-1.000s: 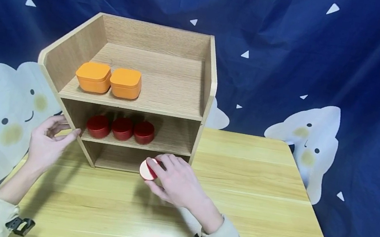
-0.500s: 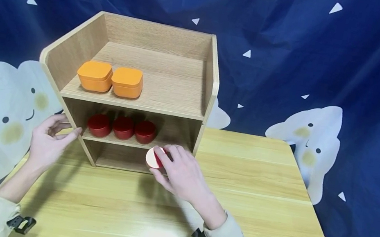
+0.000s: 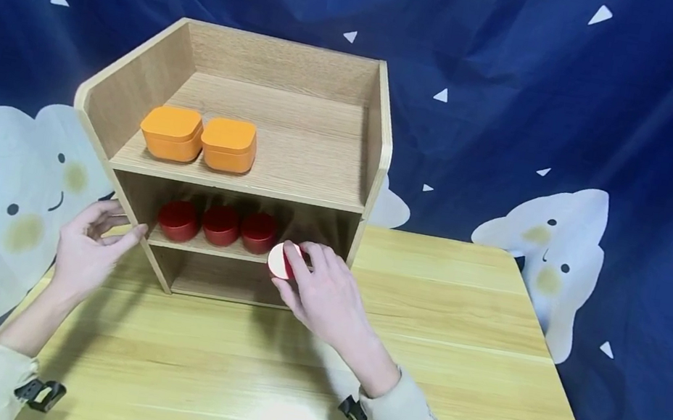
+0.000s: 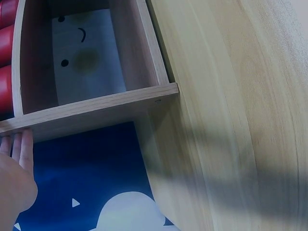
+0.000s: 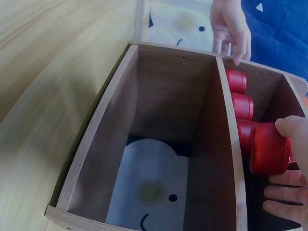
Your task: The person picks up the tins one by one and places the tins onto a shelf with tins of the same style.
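My right hand (image 3: 331, 301) grips a round red tin (image 5: 268, 149) between thumb and fingers, tilted so its bright face shows in the head view. It is in front of the middle level of a wooden shelf (image 3: 304, 124), just right of three similar red tins (image 3: 220, 226) standing in a row there. In the right wrist view the held tin partly covers the nearest of them. My left hand (image 3: 89, 248) rests against the outside of the shelf's left side panel (image 4: 96, 108), its fingers fairly straight and the thumb at the front edge.
Two orange rounded boxes (image 3: 229, 146) sit side by side on the shelf's top level. Below the tins is a lower compartment (image 3: 226, 279). The wooden table (image 3: 456, 332) extends to the right and front, with a blue cloud-patterned cloth (image 3: 499, 59) behind.
My right hand has carried the red tin up and slightly right, from in front of the bottom compartment to the middle level. The left hand holds its place at the side panel.
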Demonstrator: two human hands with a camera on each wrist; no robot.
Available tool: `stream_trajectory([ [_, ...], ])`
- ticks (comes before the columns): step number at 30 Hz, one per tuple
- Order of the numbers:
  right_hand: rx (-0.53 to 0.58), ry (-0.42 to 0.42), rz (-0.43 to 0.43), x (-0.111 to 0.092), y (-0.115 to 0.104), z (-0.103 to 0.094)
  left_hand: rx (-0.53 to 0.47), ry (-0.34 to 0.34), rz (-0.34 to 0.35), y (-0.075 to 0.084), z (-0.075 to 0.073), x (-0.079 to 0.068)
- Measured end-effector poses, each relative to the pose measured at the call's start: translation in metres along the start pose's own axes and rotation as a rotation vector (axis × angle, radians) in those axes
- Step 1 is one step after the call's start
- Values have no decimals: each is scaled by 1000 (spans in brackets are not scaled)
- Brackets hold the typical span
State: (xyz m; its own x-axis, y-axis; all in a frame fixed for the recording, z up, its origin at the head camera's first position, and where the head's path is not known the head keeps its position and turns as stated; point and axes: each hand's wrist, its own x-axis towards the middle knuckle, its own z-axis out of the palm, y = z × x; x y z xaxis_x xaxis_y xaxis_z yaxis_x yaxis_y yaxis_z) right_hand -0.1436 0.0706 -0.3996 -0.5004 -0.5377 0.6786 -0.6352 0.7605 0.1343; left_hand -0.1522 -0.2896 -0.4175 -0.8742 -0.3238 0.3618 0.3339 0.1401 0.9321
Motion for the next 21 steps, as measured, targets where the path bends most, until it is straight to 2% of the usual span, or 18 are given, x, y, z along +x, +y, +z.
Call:
stream_trajectory([
  [9, -20, 10, 46, 4, 0, 3, -7, 6, -16, -1, 0, 1],
  [21, -117, 20, 92, 7, 2, 12, 20, 11, -16, 1, 1, -1],
])
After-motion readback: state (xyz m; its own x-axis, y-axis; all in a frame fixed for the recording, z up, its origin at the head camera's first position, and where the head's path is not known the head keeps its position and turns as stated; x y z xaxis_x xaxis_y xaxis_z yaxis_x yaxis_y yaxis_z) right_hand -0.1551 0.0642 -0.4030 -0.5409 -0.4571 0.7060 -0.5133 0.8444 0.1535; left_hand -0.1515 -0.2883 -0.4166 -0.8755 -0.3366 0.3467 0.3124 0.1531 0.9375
